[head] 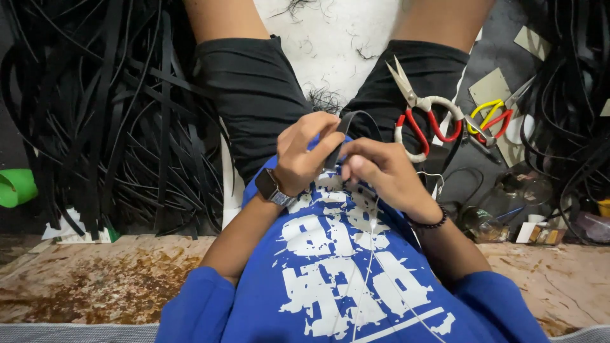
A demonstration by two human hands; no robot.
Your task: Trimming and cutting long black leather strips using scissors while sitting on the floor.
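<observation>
My left hand, with a watch on its wrist, pinches a narrow black strip that loops up over my lap. My right hand, with a dark bead bracelet, meets it from the right and grips the same strip where the fingers touch. A thin white thread hangs down from my hands over the blue printed shirt. Whether the right hand also holds a needle is hidden by the fingers.
Red-and-white scissors lie on my right thigh. Smaller yellow-and-red scissors rest on cardboard pieces beside them. A large heap of black strips fills the left, and more lie at the right. A green object sits at the left edge.
</observation>
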